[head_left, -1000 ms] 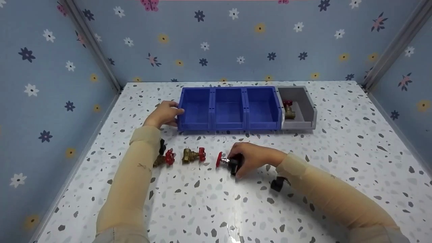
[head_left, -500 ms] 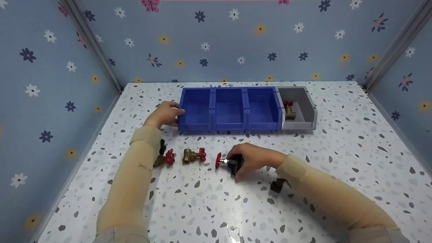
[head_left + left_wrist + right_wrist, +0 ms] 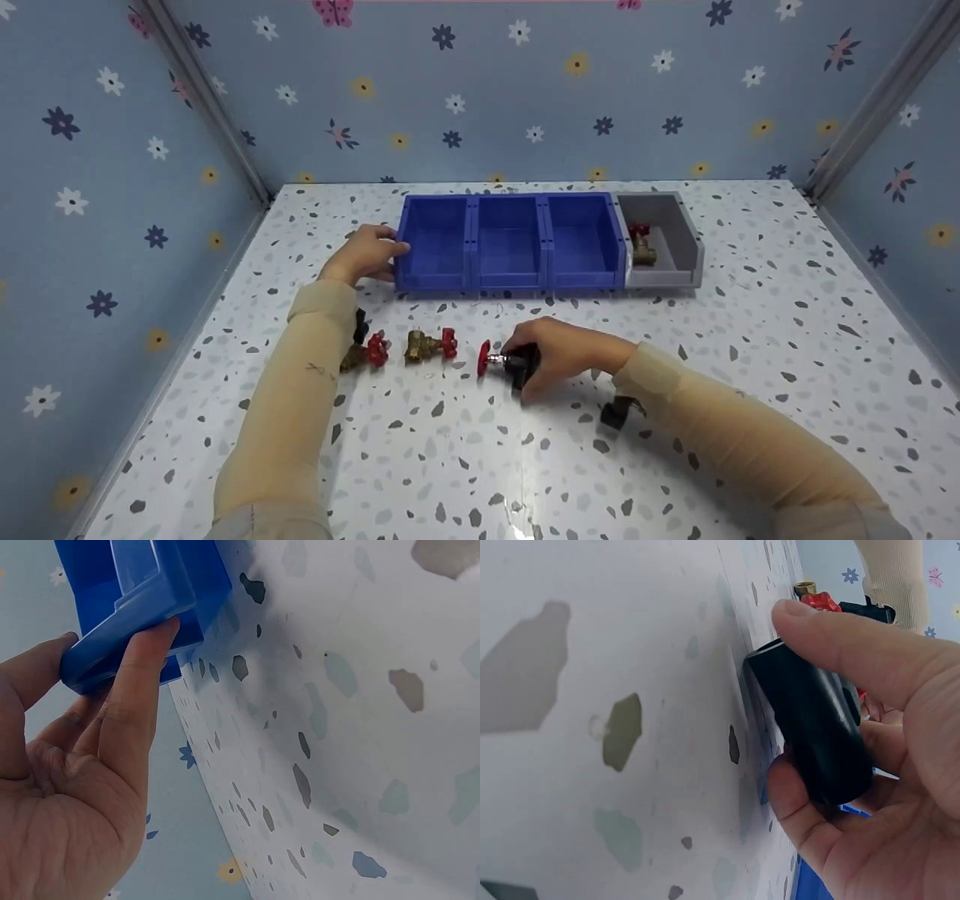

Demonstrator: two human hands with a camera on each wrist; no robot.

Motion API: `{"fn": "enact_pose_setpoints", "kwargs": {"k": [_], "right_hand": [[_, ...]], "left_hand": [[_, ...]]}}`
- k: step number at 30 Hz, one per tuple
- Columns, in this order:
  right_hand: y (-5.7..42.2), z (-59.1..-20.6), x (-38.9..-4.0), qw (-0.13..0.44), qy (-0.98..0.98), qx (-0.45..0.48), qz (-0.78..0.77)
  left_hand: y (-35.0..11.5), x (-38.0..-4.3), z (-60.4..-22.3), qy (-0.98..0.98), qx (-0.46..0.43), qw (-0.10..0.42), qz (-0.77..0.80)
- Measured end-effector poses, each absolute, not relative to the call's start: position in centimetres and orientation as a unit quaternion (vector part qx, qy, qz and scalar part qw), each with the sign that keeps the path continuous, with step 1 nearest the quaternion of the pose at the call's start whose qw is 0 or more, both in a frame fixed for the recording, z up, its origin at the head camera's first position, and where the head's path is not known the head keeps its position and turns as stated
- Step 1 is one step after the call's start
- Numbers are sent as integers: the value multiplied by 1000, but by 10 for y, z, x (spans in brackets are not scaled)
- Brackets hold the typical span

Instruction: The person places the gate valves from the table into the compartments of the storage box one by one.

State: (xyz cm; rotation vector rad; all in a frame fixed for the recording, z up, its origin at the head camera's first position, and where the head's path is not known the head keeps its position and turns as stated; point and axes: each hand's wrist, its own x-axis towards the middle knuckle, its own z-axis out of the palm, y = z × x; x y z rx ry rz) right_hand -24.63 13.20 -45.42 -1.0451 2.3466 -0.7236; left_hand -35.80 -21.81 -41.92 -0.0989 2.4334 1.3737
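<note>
My left hand [image 3: 364, 253] pinches the side wall of the leftmost blue bin [image 3: 431, 282], thumb over its rim and fingers along the outside. In the left wrist view, fingertips press the bin [image 3: 161, 585] near its edge. My right hand [image 3: 559, 351] grips a black valve [image 3: 519, 367] with a chrome stem and a red handwheel [image 3: 484, 358] pointing left. The right wrist view has thumb and fingers around its black body [image 3: 814, 727], close over the table. Left of it lies a brass valve [image 3: 424, 346] with a red handwheel.
Three blue bins and a grey bin [image 3: 664, 280] stand joined in a row; the grey one holds a brass valve [image 3: 643, 252] with a red handwheel. Another red-handled valve [image 3: 376, 350] lies partly hidden by the left sleeve. Patterned walls enclose the speckled table [image 3: 450, 472].
The black valve in my right hand has shifted very slightly left. My left hand keeps its place on the blue bin.
</note>
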Motion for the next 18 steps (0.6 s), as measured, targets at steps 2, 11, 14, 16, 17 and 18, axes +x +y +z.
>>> {"fn": "enact_pose_setpoints", "kwargs": {"k": [2, 11, 14, 16, 17, 18], "right_hand": [[132, -453, -246, 230, 853, -387, -265], [133, -452, -248, 220, 853, -389, -271], [135, -450, -248, 211, 856, -384, -276], [136, -450, -249, 204, 858, -380, -280], [136, -449, -249, 201, 859, -378, -281], [137, -449, -250, 198, 860, -375, -284]], "left_hand": [[-218, -359, -419, 856, -38, 174, 485], [-218, -360, -420, 856, -41, 177, 483], [-218, -360, -420, 857, -40, 176, 482], [-218, -359, -420, 857, -38, 175, 484], [-218, -359, -420, 856, -38, 174, 485], [-218, -359, -420, 857, -37, 173, 484]]}}
